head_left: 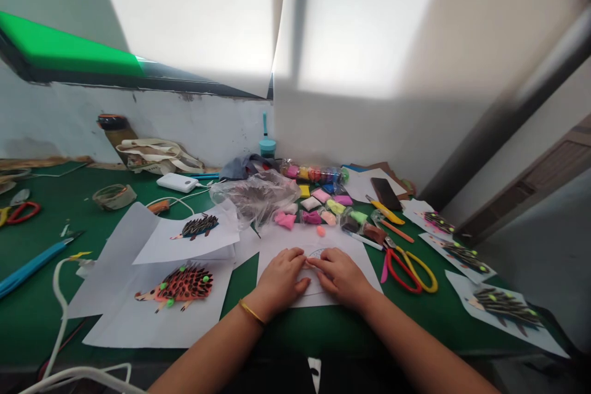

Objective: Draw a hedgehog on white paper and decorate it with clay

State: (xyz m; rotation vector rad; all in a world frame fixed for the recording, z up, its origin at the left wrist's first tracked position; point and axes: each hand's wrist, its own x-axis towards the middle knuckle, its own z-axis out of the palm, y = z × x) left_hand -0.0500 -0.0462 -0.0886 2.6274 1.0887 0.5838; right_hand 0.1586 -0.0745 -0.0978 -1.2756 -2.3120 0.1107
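Observation:
My left hand (282,277) and my right hand (340,276) rest on a white sheet of paper (274,246), fingertips almost meeting. Both thumbs stand apart from the outstretched fingers. Under the fingertips lies a small strip of peach clay (308,263), mostly covered, on a drawn outline (316,253) that is partly hidden. A small orange-peach clay ball (321,231) sits near the sheet's top edge. Behind it are several clay packets, among them a pink one (285,220) and a magenta one (311,217).
At left, a finished hedgehog picture (187,286) lies below another one (198,228). Red-and-yellow scissors (410,271), a marker (364,240) and a yellow cutter (385,210) lie right. Further hedgehog pictures (503,308) line the right edge. Plastic bags (258,194) lie behind.

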